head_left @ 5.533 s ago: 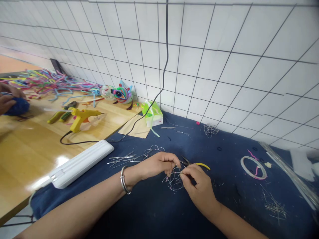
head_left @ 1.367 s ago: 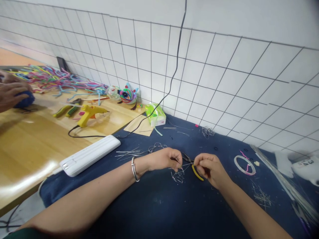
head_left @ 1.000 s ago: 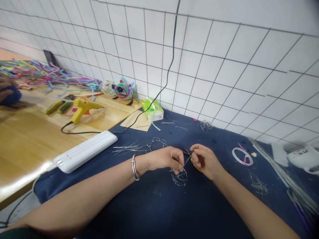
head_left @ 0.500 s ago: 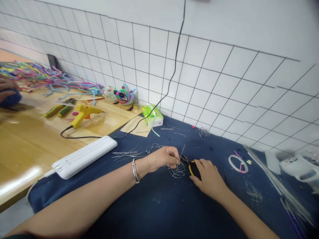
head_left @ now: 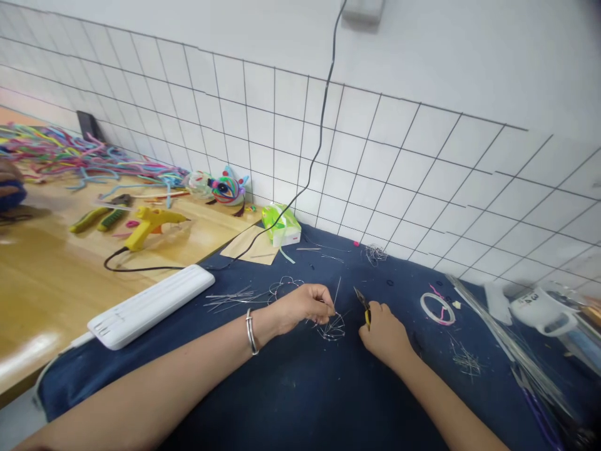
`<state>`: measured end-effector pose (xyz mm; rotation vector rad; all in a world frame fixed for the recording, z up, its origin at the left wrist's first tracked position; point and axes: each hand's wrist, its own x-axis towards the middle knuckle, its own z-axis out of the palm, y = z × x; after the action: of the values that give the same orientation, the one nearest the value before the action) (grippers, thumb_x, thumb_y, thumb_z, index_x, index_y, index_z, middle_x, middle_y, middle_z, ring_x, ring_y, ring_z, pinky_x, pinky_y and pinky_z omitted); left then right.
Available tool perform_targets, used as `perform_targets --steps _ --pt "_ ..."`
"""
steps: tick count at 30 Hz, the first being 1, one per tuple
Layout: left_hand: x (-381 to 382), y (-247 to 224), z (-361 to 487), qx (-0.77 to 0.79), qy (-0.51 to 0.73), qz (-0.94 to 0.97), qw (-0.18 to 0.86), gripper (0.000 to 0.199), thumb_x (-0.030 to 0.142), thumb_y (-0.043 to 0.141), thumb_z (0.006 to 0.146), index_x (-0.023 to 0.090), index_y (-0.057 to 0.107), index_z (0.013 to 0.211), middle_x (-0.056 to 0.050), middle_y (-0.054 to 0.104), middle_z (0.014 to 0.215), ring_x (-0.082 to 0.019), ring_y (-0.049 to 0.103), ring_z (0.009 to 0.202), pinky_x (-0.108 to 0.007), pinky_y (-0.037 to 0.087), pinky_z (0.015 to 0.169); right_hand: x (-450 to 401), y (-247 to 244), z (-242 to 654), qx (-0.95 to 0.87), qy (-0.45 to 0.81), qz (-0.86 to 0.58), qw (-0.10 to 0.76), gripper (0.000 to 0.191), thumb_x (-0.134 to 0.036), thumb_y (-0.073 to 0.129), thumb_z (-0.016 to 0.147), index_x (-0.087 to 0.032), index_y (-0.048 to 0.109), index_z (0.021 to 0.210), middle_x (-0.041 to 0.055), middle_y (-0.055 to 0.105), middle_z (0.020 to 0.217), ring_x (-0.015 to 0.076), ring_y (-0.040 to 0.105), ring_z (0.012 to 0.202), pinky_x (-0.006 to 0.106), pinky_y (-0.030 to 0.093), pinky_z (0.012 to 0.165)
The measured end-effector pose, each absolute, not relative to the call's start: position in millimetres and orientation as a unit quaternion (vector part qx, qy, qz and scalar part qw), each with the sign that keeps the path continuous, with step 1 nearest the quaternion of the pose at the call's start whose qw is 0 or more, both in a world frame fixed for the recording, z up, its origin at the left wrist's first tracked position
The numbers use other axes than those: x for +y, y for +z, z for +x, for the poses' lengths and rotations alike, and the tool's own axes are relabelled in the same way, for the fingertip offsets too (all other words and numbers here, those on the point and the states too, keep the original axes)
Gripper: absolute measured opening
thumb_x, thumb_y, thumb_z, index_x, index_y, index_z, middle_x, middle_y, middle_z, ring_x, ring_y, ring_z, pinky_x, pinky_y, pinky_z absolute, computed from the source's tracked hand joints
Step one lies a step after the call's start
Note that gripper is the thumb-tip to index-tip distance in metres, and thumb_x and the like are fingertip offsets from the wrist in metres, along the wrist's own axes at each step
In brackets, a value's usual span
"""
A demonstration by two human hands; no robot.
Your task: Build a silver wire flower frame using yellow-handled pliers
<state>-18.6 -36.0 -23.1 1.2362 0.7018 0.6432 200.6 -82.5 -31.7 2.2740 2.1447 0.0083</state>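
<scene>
My left hand (head_left: 307,308) is closed in a pinch on a thin wire frame (head_left: 332,329), a tangle of bent silvery loops just above the dark blue cloth. One straight wire end sticks up past the fingertips. To the right, my right hand (head_left: 385,331) is wrapped around pliers (head_left: 362,300) with yellow handles. Their dark jaws point up and left, apart from the wire. Behind my left hand lies a curled wire loop (head_left: 284,287), and beside it several straight wire pieces (head_left: 232,299).
A white power strip (head_left: 153,305) and a yellow glue gun (head_left: 149,227) are at the left. A tissue pack (head_left: 282,225) stands near the wall grid. At the right lie a white tape ring (head_left: 437,309), long wires (head_left: 507,338), scissors (head_left: 535,404) and a white mug (head_left: 544,308). Another person's hand (head_left: 9,175) is far left.
The pliers have drawn away from the wire frame, leaving a gap between them. My left hand keeps its pinch on the frame. The whole view has shifted slightly.
</scene>
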Motion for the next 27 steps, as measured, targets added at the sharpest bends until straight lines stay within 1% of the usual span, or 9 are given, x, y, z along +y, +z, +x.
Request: perform_targets --steps 4,11,14,16,19,21,23,25,27 --pt "-36 -25 -17 0.31 0.302 0.543 0.72 0.012 0.018 0.064 0.066 0.012 0.057 0.073 -0.001 0.059 0.062 -0.009 0.054 0.056 -0.019 0.035 0.051 -82 -32 201 0.67 -0.018 0.742 0.004 0.032 -0.043 0.044 0.076 -0.017 0.046 0.094 0.0085 0.052 0.085 0.0223 0.056 0.073 0.03 0.036 0.059" --pt "-32 -28 -18 0.324 0.327 0.511 0.726 0.011 0.017 0.064 0.067 0.012 0.056 0.074 -0.001 0.059 0.065 -0.011 0.058 0.06 -0.021 0.041 0.057 -85 -37 201 0.721 0.055 0.688 -0.064 0.017 -0.018 0.044 0.072 -0.016 0.049 0.088 0.01 0.054 0.087 0.0223 0.053 0.08 0.03 0.035 0.066" --pt "-30 -30 -18 0.33 0.341 0.501 0.724 0.013 0.018 0.065 0.066 0.012 0.056 0.073 -0.003 0.06 0.071 -0.011 0.058 0.064 -0.025 0.043 0.064 -88 -29 203 0.695 -0.026 0.702 -0.15 0.016 -0.022 0.042 0.076 -0.017 0.048 0.09 0.0057 0.054 0.08 0.0171 0.052 0.069 0.026 0.035 0.061" --pt "-30 -32 -16 0.342 0.351 0.491 0.72 0.014 0.019 0.066 0.065 0.012 0.056 0.072 -0.003 0.061 0.072 -0.012 0.058 0.066 -0.026 0.044 0.066 -93 -22 196 0.677 -0.106 0.694 -0.223 0.011 -0.027 0.041 0.08 -0.018 0.046 0.082 0.0002 0.051 0.068 0.0132 0.047 0.059 0.024 0.034 0.057" --pt "-32 -34 -13 0.348 0.365 0.474 0.722 0.016 0.021 0.068 0.064 0.012 0.056 0.07 -0.003 0.06 0.071 -0.012 0.058 0.066 -0.027 0.044 0.068 -99 -13 174 0.67 -0.205 0.644 -0.305 0.021 -0.037 0.051 0.076 -0.02 0.042 0.07 -0.0043 0.044 0.06 0.0105 0.042 0.054 0.022 0.033 0.052" --pt "-34 -33 -11 0.341 0.371 0.469 0.725 0.016 0.019 0.068 0.064 0.012 0.056 0.07 -0.002 0.06 0.07 -0.012 0.057 0.066 -0.026 0.043 0.068 -99 -12 160 0.664 -0.241 0.622 -0.338 0.018 -0.034 0.055 0.073 -0.02 0.044 0.07 -0.0046 0.044 0.06 0.0102 0.042 0.054 0.021 0.035 0.053" --pt "-36 -32 -10 0.34 0.374 0.465 0.726 0.013 0.017 0.067 0.064 0.012 0.056 0.069 -0.002 0.059 0.069 -0.011 0.057 0.066 -0.025 0.042 0.066 -95 -15 152 0.651 -0.262 0.605 -0.376 0.013 -0.03 0.055 0.073 -0.019 0.051 0.08 -0.0025 0.051 0.069 0.0114 0.047 0.061 0.022 0.039 0.059" --pt "-36 -32 -9 0.341 0.373 0.464 0.728 0.01 0.015 0.065 0.065 0.012 0.057 0.069 -0.002 0.06 0.07 -0.011 0.056 0.065 -0.024 0.041 0.065 -89 -21 151 0.644 -0.283 0.59 -0.397 0.022 -0.026 0.055 0.072 -0.019 0.053 0.093 -0.0002 0.055 0.079 0.0127 0.051 0.069 0.024 0.041 0.064" --pt "-35 -32 -8 0.341 0.37 0.466 0.728 0.009 0.015 0.065 0.065 0.012 0.057 0.07 -0.001 0.06 0.068 -0.009 0.054 0.062 -0.023 0.039 0.062 -84 -27 153 0.652 -0.295 0.582 -0.386 0.023 -0.025 0.057 0.07 -0.018 0.056 0.092 -0.0001 0.054 0.079 0.0126 0.05 0.068 0.023 0.04 0.063"
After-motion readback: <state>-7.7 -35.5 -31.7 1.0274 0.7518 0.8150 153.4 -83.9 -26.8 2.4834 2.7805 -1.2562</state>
